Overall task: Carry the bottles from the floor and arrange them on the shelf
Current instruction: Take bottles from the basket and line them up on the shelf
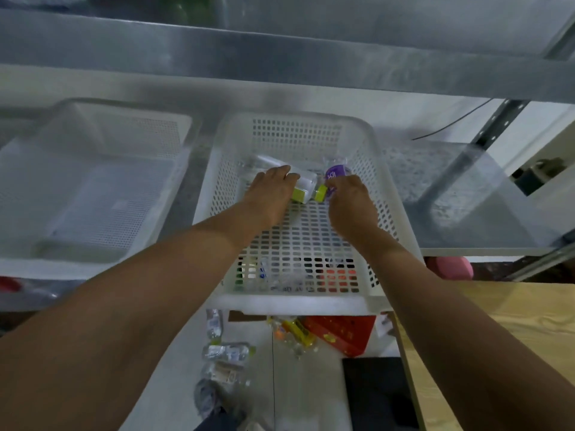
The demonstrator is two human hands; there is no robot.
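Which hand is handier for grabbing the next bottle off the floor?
Probably the left hand: the floor bottles lie below its forearm, while the right hand reaches in over a wooden surface.

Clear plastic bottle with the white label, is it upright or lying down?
Lying down. The clear plastic bottle with the white label stretches sideways along the floor of the white perforated plastic basket, not standing on its base.

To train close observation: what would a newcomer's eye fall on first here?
Two bare arms reach into the white perforated plastic basket at centre on the metal shelf: the left hand holds a clear bottle with a white label, the right hand a clear bottle with a purple label. Below, more clear plastic bottles lie on the pale floor by a red plastic crate.
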